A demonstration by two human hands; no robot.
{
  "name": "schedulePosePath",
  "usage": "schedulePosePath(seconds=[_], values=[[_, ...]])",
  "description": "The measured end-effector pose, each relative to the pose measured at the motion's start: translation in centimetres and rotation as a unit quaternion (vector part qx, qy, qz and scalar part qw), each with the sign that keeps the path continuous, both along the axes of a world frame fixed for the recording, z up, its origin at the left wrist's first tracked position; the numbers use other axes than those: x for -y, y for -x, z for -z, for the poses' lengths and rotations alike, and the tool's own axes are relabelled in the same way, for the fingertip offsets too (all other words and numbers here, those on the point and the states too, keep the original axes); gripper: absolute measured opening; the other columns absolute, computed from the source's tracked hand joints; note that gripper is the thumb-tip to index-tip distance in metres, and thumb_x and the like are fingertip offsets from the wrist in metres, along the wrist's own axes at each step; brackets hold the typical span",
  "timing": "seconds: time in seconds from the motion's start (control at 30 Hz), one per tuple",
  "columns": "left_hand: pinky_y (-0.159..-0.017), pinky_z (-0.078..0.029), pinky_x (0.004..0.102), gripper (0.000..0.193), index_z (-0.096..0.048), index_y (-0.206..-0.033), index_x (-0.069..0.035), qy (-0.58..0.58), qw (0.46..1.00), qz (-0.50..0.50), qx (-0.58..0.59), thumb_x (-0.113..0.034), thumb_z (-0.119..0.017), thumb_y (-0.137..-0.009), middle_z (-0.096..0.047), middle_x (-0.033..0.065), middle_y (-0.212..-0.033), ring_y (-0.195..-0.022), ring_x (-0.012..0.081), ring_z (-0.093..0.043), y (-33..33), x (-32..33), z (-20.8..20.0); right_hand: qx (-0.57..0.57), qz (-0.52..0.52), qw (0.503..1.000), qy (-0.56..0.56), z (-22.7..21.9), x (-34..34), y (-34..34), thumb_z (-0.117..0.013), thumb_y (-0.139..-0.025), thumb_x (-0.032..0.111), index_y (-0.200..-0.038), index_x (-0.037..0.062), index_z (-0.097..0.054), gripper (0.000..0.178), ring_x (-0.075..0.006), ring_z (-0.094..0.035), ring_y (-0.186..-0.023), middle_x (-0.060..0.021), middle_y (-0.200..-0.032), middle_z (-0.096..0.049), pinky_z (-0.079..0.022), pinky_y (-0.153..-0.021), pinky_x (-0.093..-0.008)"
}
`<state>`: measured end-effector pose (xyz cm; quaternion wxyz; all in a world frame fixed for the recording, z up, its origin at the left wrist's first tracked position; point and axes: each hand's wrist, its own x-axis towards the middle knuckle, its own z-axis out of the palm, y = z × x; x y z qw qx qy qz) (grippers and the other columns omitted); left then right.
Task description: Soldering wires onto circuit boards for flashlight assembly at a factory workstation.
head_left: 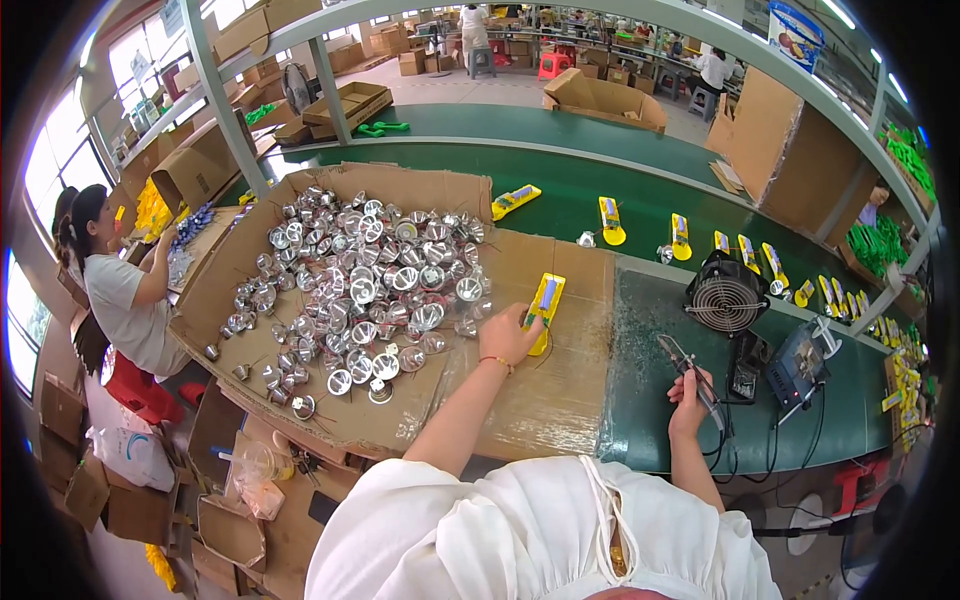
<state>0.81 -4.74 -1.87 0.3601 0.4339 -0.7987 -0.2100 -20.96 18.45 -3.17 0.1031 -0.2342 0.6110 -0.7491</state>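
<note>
My left hand (508, 338) is closed on a yellow flashlight casing (546, 294) with a pale block set in it, over a cardboard sheet. In my right hand (690, 393) is a soldering iron (680, 357), its tip up and to the left over the green bench. The tip stands apart from the casing. Just left of my left hand, a cardboard tray (250, 372) holds a heap of shiny reflector cups (362, 290) with thin wires.
More yellow casings (610, 220) lie along the green conveyor (570, 180), some beside reflector cups. A black round fan (725, 300) and a blue soldering station (797, 365) with cables stand to the right. A seated co-worker (125, 280) is at the left.
</note>
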Motion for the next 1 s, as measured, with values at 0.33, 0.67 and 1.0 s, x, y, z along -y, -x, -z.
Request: schedulePosePath(seconds=[0.33,0.67,1.0], values=[[-0.061,-0.049,0.0396,0.032,-0.063,-0.089,-0.009,-0.028,0.999,-0.004,0.031,-0.037,-0.059,-0.075,-0.064,0.0118,-0.075,-0.068,0.03,-0.062,0.0,0.1,-0.3,0.014,-0.017,1.0,0.006,-0.1,-0.1,-0.2,-0.055,-0.087,0.023,-0.092,0.0031,-0.05,0.021,-0.009,-0.049,-0.05,-0.0031,-0.068,-0.053,-0.038,-0.045,-0.0198],[-0.059,-0.049,0.04,0.032,-0.064,-0.09,-0.008,0.001,0.999,-0.012,0.046,-0.035,-0.061,-0.073,-0.064,0.0145,-0.074,-0.066,0.0323,-0.062,0.3,0.1,0.1,0.045,-0.017,0.998,0.037,-0.4,-0.5,0.0,-0.056,-0.086,0.021,-0.093,0.0017,-0.05,0.021,-0.0091,-0.05,-0.05,-0.004,-0.068,-0.054,-0.038,-0.044,-0.0203],[-0.053,-0.045,0.0352,0.029,-0.065,-0.086,-0.007,0.037,0.999,-0.011,0.008,-0.032,-0.061,-0.074,-0.059,0.0094,-0.063,-0.057,0.0257,-0.059,0.3,0.5,0.8,0.048,-0.032,0.998,0.038,-0.4,-0.4,0.1,-0.057,-0.085,0.021,-0.093,0.0019,-0.05,0.022,-0.0088,-0.049,-0.049,-0.0039,-0.068,-0.054,-0.038,-0.045,-0.0199]])
